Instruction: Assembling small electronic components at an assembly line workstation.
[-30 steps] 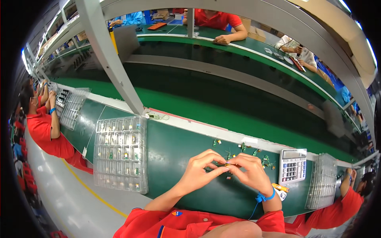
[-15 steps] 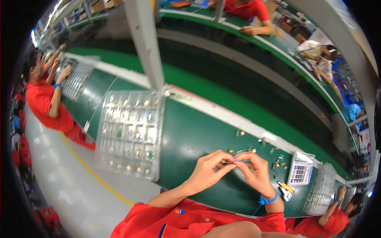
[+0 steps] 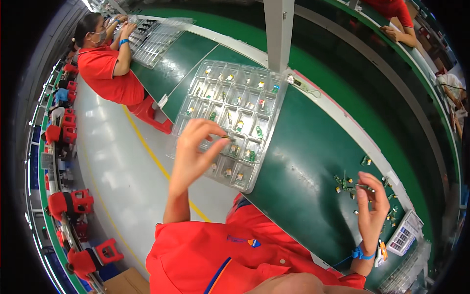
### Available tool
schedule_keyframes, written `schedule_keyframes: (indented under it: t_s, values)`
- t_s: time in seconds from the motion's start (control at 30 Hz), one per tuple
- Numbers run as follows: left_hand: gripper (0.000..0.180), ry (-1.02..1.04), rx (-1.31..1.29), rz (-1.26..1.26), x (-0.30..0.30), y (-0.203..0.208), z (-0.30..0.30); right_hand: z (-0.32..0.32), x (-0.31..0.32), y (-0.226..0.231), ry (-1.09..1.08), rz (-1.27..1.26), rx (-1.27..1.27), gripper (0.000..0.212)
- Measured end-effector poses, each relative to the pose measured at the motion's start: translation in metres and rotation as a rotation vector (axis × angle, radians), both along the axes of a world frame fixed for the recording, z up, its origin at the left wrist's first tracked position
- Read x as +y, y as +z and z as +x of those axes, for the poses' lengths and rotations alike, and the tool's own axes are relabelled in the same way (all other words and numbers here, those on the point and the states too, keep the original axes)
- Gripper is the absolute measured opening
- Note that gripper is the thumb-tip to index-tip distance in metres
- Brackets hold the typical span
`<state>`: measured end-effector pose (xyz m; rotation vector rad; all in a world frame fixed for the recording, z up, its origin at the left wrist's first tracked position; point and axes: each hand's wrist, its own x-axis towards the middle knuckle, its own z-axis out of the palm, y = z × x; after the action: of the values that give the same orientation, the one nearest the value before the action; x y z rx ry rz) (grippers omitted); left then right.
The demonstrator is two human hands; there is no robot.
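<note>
My left hand [image 3: 192, 154] is over the clear plastic tray [image 3: 254, 180], thumb and forefinger pinched on a small circuit board [image 3: 227, 137], seen nearly edge-on. Small green boards with yellowish parts, such as one circuit board [image 3: 259, 131], lie in the tray's compartments. On the right, my right hand [image 3: 374, 208] is raised over the green bench with its thumb and fingers apart, and I see nothing in it. A blue wrist strap [image 3: 361, 253] circles that wrist. Beside its fingertips lies a loose scatter of similar boards [image 3: 346, 184].
A calculator [image 3: 405, 232] and an orange-and-white tool [image 3: 381, 253] lie right of my right wrist, near stacked clear trays [image 3: 409, 269]. A metal post [image 3: 278, 36] rises behind the tray. A co-worker in red [image 3: 105, 68] works at the far left beside another tray [image 3: 164, 41].
My hands were together over the bench. They have parted: the left has carried a small board left to the tray, the right has moved right. The view has swung left.
</note>
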<state>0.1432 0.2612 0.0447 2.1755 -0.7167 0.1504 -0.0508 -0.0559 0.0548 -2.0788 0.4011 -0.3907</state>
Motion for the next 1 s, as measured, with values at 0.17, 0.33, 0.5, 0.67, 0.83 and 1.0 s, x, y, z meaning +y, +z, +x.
schedule_keyframes:
  t_s: [0.17,0.33,0.5,0.67,0.83,1.0]
  values:
    - [0.014,-0.054,0.006,0.249,0.029,0.002,0.006,-0.002,-0.005,0.004,-0.017,-0.080,0.011,0.018]
    - [0.013,-0.122,0.057,0.349,0.025,0.004,0.026,-0.009,-0.020,0.011,-0.059,-0.159,0.027,0.018]
    - [0.015,-0.168,-0.040,0.565,0.026,-0.010,0.032,0.006,-0.040,-0.002,-0.012,-0.282,0.022,0.013]
    - [0.014,0.039,-0.102,0.327,-0.024,0.009,0.004,-0.001,-0.055,-0.029,0.006,-0.564,0.158,0.013]
    - [0.011,-0.429,0.217,-0.042,-0.114,-0.007,-0.059,-0.002,-0.055,-0.050,0.119,-0.575,0.143,0.013]
    - [0.018,-0.557,0.180,-0.028,-0.178,-0.030,-0.083,0.003,-0.053,-0.044,0.187,-0.555,0.051,0.012]
